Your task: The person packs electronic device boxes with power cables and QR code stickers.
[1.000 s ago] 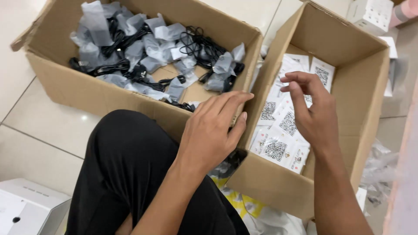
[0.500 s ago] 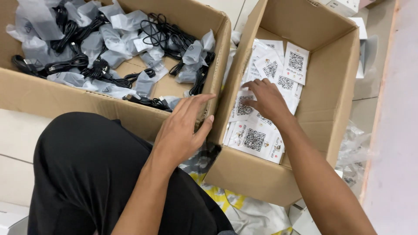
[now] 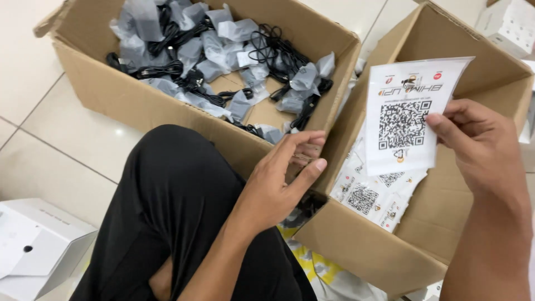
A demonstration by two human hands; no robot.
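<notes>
Fingers [image 3: 446, 124] of right hand [image 3: 482, 147] pinching white printed card [image 3: 404, 117] by its right edge above open cardboard box [image 3: 446, 223], left hand [image 3: 278, 187] loosely spread, empty; probably light, thin, bendable, best gripped at edge.

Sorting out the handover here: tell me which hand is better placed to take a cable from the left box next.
Left. The left hand is open and free, resting at the rim of the cable box. The right hand is busy pinching a printed sheet over the other box.
</notes>
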